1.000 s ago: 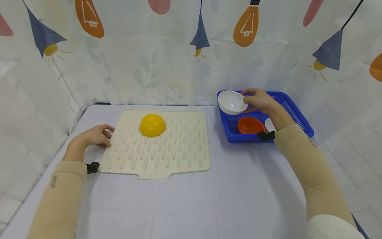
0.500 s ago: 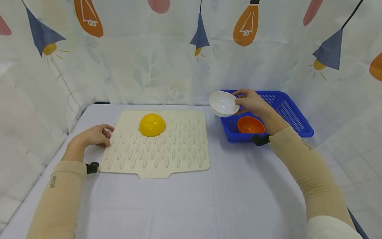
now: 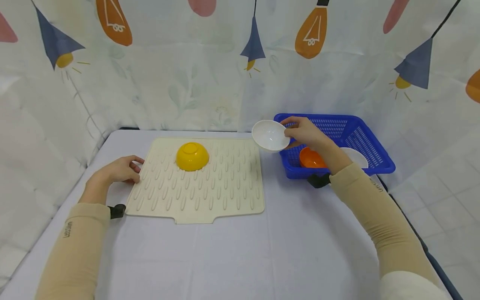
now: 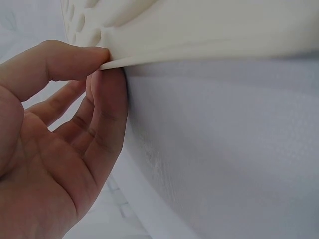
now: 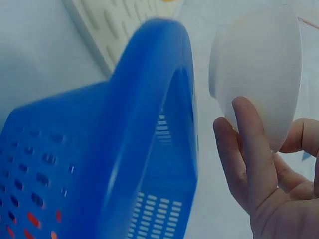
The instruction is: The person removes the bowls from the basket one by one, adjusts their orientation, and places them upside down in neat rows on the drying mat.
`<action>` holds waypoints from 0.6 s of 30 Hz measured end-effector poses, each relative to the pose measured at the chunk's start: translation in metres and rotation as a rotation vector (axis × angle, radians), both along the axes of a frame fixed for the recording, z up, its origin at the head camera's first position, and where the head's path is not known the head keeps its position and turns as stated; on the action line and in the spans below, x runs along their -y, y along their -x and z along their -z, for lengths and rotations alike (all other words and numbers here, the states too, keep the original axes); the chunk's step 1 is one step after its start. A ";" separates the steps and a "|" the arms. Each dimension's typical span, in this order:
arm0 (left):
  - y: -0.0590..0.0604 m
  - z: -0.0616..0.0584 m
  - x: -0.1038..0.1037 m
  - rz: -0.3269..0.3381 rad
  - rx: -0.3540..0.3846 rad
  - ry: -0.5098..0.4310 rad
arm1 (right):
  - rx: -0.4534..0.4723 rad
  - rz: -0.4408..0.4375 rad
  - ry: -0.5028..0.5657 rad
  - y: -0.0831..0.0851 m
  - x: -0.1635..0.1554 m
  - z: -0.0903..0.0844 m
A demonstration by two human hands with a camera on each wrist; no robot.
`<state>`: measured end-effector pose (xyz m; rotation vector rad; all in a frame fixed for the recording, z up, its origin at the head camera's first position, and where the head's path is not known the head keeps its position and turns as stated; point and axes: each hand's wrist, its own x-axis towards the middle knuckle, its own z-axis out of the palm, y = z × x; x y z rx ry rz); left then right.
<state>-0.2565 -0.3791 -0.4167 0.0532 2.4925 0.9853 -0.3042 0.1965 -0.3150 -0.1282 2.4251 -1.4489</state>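
My right hand [image 3: 305, 132] pinches a white bowl [image 3: 269, 135] by its right side, its mouth tilted toward the head camera, over the gap between mat and basket. In the right wrist view, thumb and fingers grip the bowl [image 5: 256, 74] beside the basket's rim. My left hand [image 3: 119, 170] is at the left edge of the cream ribbed drying mat [image 3: 225, 179]. The left wrist view shows my thumb and fingers pinching the mat's thin edge [image 4: 134, 60]. A yellow bowl [image 3: 192, 157] sits upside down on the mat's upper part.
A blue perforated basket [image 3: 378, 156] stands at the back right, holding an orange bowl [image 3: 311, 158] and another white bowl [image 3: 355, 156], both partly hidden by my right arm. White cloth covers the table [image 3: 232, 258]. A patterned curtain [image 3: 210, 83] hangs behind.
My right hand has carried the white bowl leftward out from over the basket and slightly lower. The left hand, mat and yellow bowl stay where they were.
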 end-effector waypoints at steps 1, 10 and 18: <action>-0.001 0.000 0.000 -0.002 -0.002 -0.002 | -0.001 -0.004 -0.004 -0.001 0.003 0.001; -0.006 -0.004 -0.004 0.025 -0.021 0.043 | -0.003 -0.064 0.030 -0.005 0.023 0.011; -0.007 -0.008 -0.010 0.035 -0.044 0.102 | 0.010 -0.098 0.070 -0.008 0.038 0.020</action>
